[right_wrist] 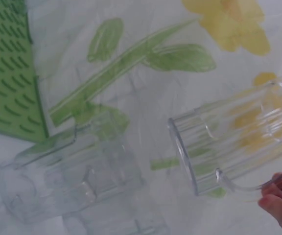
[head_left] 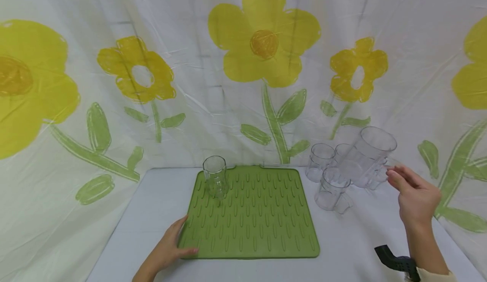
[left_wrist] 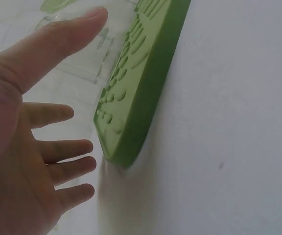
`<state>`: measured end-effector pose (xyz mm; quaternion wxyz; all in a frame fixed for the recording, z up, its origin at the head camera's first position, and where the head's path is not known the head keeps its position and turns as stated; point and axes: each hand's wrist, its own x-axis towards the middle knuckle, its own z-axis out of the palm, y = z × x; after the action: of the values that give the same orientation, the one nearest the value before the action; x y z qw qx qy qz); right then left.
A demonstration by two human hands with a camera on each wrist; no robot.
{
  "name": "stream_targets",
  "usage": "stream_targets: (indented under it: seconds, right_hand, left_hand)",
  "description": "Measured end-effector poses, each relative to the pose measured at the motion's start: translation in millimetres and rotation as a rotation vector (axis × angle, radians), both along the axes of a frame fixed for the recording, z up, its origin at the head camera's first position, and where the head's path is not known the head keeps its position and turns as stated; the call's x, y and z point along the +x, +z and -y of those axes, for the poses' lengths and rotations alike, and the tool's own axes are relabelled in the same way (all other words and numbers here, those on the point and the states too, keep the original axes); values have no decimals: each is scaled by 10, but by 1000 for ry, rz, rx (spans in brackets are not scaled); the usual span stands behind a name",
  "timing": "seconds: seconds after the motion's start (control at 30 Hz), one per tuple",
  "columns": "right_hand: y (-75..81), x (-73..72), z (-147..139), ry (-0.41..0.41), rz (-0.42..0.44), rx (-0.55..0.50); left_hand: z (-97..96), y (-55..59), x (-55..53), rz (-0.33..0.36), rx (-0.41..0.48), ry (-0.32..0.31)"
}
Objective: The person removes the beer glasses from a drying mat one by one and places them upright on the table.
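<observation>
My right hand [head_left: 416, 195] pinches the handle of a clear mug [head_left: 373, 146], which hangs tilted above the right side of the table. In the right wrist view the thumb and fingers [right_wrist: 280, 196] grip that handle at the right edge. One clear mug [head_left: 215, 174] stands upright on the back left part of the green drying mat [head_left: 251, 231]. My left hand [head_left: 167, 244] is at the mat's front left corner, its fingers straight and spread. In the left wrist view the fingers [left_wrist: 72, 164] appear apart from the mat's edge.
Several other clear mugs stand on the white table [head_left: 148, 201] right of the mat, among them a front mug [head_left: 331, 191] and a back mug [head_left: 321, 163]. They are close below the held mug. A flower-printed curtain [head_left: 190, 121] hangs behind the table.
</observation>
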<state>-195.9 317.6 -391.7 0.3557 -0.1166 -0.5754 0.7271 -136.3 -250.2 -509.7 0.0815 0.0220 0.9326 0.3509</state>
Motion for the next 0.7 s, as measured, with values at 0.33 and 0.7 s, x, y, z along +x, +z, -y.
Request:
stream_targets:
  seconds: [0.33,0.7]
  right_hand:
    - [-29,76,-93,-26,-89,-52]
    - [-117,121,-177,-73,-139,-99]
  left_hand:
    - [23,-23,25,-15,-22,-38]
    - [30,-42,45,-8,-21,-31]
